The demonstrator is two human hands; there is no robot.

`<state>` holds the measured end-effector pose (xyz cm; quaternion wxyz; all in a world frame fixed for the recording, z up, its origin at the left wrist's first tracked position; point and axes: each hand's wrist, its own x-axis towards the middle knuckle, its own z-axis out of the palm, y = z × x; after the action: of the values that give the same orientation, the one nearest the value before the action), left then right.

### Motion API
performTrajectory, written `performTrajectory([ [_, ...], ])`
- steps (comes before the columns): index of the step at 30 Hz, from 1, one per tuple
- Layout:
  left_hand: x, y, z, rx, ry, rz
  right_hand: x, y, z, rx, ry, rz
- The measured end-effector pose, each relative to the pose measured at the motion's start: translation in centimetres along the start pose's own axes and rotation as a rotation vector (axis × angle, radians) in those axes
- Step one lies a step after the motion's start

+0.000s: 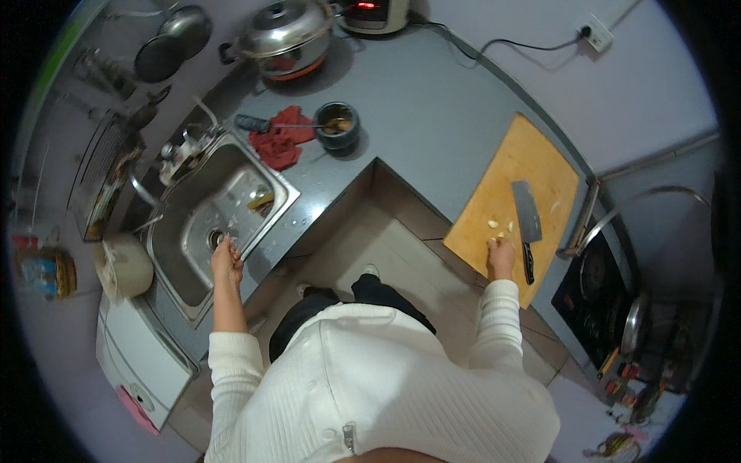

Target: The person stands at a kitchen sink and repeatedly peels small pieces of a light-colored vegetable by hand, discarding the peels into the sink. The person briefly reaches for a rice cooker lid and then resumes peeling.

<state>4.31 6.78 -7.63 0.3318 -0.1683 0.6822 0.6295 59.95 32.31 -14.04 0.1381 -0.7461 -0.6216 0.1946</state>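
Note:
My left hand (226, 261) is over the near edge of the steel sink (194, 301), close to its drain, with its fingers curled; whether it holds anything is unclear. A yellowish piece (261, 202) lies in the sink basin. My right hand (501, 254) is at the wooden cutting board (538, 153), its fingers bent at small pale pieces that look like garlic cloves (492, 224). Just right of that hand lies a cleaver (525, 211), flat on the board, its black handle towards me. What is within the right fingers is hidden.
A stone mortar (337, 136) with a spoon-like handle across it stands by a red cloth (281, 144). Behind are a lidded steel pot (286, 43) and a corded appliance (373, 14). An off-white bin (124, 269) sits left of the sink; a black cooktop (590, 289) is at right.

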Motion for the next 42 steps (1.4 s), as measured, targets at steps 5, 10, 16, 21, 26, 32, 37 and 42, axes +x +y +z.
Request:
performTrajectory([
  [5,4.4,0.9,-6.2,-0.113,0.075,-0.004,-1.1,-4.3,1.0,0.25,0.244,0.015],
  [10,3.2,3.0,-8.9,-0.284,0.002,0.047,-7.3,-18.9,3.7,1.27,-0.483,0.264],
  [16,2.7,4.7,-11.5,-0.257,-0.062,0.088,-19.8,-36.6,8.7,1.206,-1.24,-0.093],
  [21,-0.6,6.9,-12.7,0.09,-0.16,0.381,-29.2,-45.0,12.7,1.253,-1.481,-0.136],
  [26,-4.5,8.2,-13.9,0.363,-0.265,0.709,-34.6,-48.4,14.5,1.228,-1.461,-0.16],
  [32,-4.8,9.8,-15.7,0.572,-0.14,0.94,-36.5,-50.6,15.1,1.022,-1.378,-0.297],
  [37,-4.3,10.5,-16.7,0.572,-0.108,0.952,-37.1,-52.0,15.1,0.903,-1.367,-0.401],
  [42,-4.0,10.6,-16.8,0.655,0.001,1.072,-37.3,-52.2,16.1,0.883,-1.391,-0.37],
])
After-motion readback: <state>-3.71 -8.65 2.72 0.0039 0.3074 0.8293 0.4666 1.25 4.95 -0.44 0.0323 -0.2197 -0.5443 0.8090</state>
